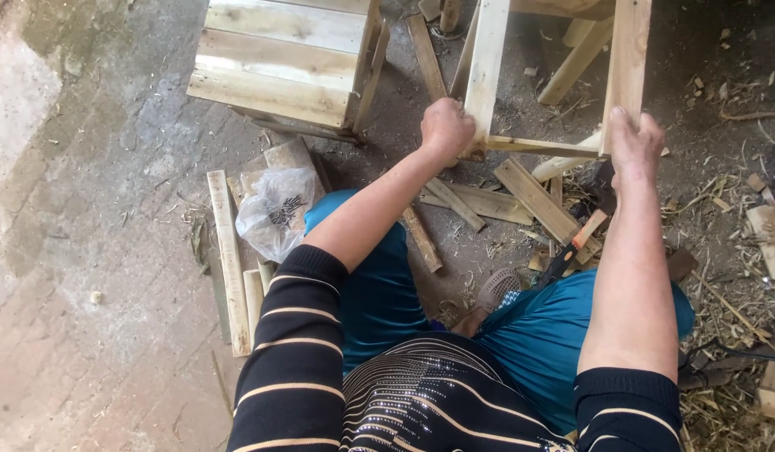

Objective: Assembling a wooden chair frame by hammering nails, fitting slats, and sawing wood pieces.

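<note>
Clearly, both hands, left and right, had fingers wrapped around the wooden frame, which could twist loose if either grip slackened.

My left hand gripped one pale leg of the wooden frame, my right hand another. A finished crate stood nearby, a plastic bag of nails beside my knee.
</note>
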